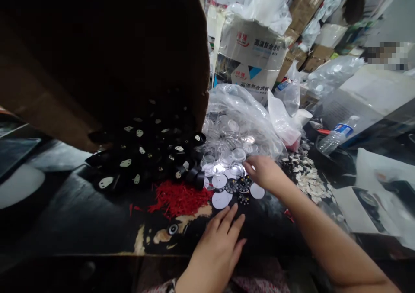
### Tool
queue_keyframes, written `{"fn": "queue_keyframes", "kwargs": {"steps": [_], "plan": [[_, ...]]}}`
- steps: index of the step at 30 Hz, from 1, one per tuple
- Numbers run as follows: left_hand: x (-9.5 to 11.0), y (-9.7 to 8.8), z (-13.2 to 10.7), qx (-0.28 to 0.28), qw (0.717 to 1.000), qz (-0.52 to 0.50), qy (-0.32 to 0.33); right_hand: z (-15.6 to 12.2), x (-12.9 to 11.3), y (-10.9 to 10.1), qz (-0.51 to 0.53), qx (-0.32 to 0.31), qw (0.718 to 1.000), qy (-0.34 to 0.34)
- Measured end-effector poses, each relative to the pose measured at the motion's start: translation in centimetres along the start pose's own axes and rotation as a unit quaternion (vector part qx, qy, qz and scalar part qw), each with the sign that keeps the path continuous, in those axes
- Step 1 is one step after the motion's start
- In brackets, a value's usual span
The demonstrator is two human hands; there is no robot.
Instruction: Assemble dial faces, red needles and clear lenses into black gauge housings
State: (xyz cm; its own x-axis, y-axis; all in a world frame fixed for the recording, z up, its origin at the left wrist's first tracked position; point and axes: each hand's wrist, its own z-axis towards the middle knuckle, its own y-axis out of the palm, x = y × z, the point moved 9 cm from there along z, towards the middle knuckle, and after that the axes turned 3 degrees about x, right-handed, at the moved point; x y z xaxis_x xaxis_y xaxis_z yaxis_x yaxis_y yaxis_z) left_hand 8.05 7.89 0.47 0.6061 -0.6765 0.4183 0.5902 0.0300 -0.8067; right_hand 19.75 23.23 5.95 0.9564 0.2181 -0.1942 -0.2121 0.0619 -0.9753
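My left hand (220, 236) lies flat on the dark worktop, fingers stretched out, just below several white round discs (220, 198). My right hand (264, 172) reaches to the mouth of a clear plastic bag (236, 124) full of clear round lenses, fingers curled at the pile; what they hold is hidden. Small black round circuit boards (238, 185) lie between the white discs, beside my right hand. A heap of red wire bits (178, 198) lies to the left of the discs.
A tilted cardboard box (106, 55) spills black parts (145, 154) onto the worktop at left. Off-white small parts (306, 178) are scattered at right, near a water bottle (337, 135). Bags, cartons and a printed sack (249, 55) crowd the back.
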Motion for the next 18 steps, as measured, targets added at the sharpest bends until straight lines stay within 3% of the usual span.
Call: {"fn": "queue_keyframes", "kwargs": {"steps": [3, 6, 9, 12, 14, 16, 18], "plan": [[-0.5, 1.0, -0.2, -0.006, 1.0, -0.001, -0.023, -3.6, 0.3, 3.5, 0.017, 0.017, 1.0, 0.005], [0.1, 1.8, 1.2, -0.018, 0.999, -0.027, -0.028, -3.9, -0.7, 6.0, 0.047, 0.035, 0.998, -0.025], [1.0, 1.2, 1.5, -0.025, 0.999, -0.033, -0.015, -3.7, -1.7, 6.2, 0.082, 0.036, 0.993, -0.078], [0.4, -1.3, 0.0, -0.004, 0.998, -0.067, -0.014, -4.7, -1.8, 4.7, 0.112, 0.044, 0.987, -0.103], [-1.9, -3.9, -1.3, 0.043, 0.996, -0.066, -0.047, -6.2, -1.9, 3.3, 0.134, 0.068, 0.986, -0.079], [-5.7, -6.8, -2.2, 0.1, 0.989, -0.013, -0.106, -8.0, -2.6, 2.8, 0.172, 0.072, 0.982, -0.034], [-9.8, -9.2, -2.0, 0.131, 0.977, 0.051, -0.157, -9.6, -5.1, 4.0, 0.207, 0.002, 0.977, -0.049]]}}
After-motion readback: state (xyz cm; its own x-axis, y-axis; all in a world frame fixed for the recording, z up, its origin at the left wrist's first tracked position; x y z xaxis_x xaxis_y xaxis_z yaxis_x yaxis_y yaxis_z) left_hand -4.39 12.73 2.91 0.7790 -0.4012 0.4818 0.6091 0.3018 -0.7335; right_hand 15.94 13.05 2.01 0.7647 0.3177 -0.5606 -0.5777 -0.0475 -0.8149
